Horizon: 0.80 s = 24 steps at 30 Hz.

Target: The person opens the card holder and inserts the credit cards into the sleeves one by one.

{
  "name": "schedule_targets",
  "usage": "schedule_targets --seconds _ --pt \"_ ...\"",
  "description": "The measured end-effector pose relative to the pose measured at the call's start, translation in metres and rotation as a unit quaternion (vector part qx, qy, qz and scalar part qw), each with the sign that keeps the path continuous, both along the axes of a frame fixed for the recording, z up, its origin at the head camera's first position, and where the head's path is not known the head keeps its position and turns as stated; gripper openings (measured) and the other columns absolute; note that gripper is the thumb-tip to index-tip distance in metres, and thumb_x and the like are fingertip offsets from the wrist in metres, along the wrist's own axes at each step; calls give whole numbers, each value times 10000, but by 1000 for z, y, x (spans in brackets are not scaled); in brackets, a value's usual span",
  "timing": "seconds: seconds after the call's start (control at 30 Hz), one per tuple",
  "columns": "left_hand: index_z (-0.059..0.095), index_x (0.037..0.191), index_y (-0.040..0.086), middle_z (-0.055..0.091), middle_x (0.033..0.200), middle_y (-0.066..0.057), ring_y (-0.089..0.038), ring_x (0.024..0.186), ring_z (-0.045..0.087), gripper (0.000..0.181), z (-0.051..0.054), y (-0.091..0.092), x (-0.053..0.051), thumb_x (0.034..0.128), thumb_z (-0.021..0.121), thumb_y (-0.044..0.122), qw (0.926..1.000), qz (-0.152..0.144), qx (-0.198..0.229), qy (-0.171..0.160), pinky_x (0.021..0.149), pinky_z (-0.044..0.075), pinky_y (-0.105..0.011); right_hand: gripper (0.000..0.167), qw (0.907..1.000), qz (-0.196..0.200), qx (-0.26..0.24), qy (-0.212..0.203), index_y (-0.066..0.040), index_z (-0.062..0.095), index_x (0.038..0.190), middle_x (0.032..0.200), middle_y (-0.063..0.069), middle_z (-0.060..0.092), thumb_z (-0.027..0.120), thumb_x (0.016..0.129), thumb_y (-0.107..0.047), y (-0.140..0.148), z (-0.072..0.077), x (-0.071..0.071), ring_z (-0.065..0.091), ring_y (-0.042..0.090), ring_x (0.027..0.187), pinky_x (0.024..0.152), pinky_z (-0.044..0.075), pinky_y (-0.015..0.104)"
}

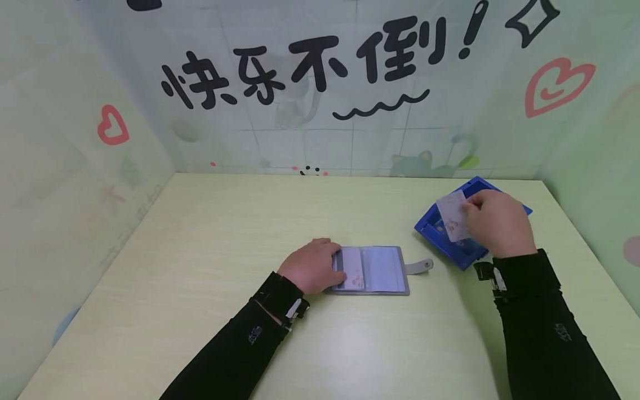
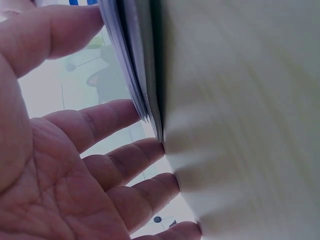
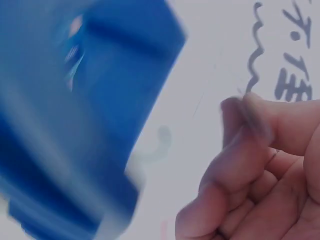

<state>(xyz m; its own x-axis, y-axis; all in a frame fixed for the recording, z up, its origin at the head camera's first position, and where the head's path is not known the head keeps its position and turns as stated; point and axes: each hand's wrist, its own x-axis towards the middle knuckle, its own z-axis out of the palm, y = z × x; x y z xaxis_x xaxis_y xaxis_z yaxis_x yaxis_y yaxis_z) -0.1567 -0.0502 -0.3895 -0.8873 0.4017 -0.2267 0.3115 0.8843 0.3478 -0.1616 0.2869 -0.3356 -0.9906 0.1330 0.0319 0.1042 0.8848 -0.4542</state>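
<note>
An open grey card holder (image 1: 385,269) with clear sleeves and a strap (image 1: 419,267) with a snap lies flat on the table. A pale card sits in its left-hand sleeve. My left hand (image 1: 311,266) rests at the holder's left side, thumb and index finger touching the sleeves; in the left wrist view the fingers (image 2: 115,122) are fairly straight, the lower ones on the table. Over a blue tray (image 1: 435,233), my right hand (image 1: 500,222) pinches a pale printed card (image 1: 452,215) between thumb and fingers. The right wrist view shows this card (image 3: 255,117) edge-on and blurred.
The blue tray stands angled at the back right of the pale wooden table (image 1: 200,250), with small items inside that are hard to make out. Printed walls enclose the table at the back, left and right.
</note>
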Motion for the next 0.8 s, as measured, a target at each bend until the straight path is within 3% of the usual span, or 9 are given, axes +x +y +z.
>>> schedule_targets --seconds 0.13,0.23,0.4,0.5,0.57,0.8 --pt "600 1484 92 525 1586 -132 -277 1296 584 607 0 0 0 970 707 397 10000 -5 -9 2 1128 501 -430 414 9980 423 -414 -228 82 693 1215 1084 258 699 533 1097 -281 -17 2 1 627 313 839 611 476 320" --pt "601 1483 89 531 1582 -133 -276 1283 585 606 0 0 -1 970 706 395 10000 -20 -6 7 1122 504 -427 356 9938 823 -575 -475 50 711 1204 1102 218 704 561 1087 -251 -35 -1 1 614 279 870 641 464 307" --pt "600 1484 88 538 1575 -126 -273 1293 579 606 1 0 -1 970 702 392 10000 -41 -10 -5 1125 499 -430 270 9803 1387 -1020 -971 34 677 1225 961 143 684 587 1062 -161 -66 -14 2 579 209 744 586 430 289" --pt "599 1485 87 539 1574 -124 -271 1305 576 610 1 1 -1 966 706 390 10000 -43 -10 -14 1126 498 -434 290 9711 1569 -1315 -1229 38 644 1284 913 118 673 574 1056 -126 -80 -23 4 551 181 664 535 399 281" --pt "598 1486 88 537 1577 -122 -270 1313 575 612 1 1 -1 965 708 390 10000 -33 -4 -21 1130 496 -437 321 9678 1627 -1395 -1321 39 634 1328 979 122 698 572 1056 -121 -88 -28 5 565 172 682 540 404 274" --pt "600 1485 91 556 1554 -114 -264 1251 580 611 1 0 -1 963 711 388 10000 10 29 -26 1102 507 -429 362 9651 1648 -1321 -1546 26 628 1381 1121 153 722 581 1062 -140 -103 -38 6 636 187 799 619 480 279"
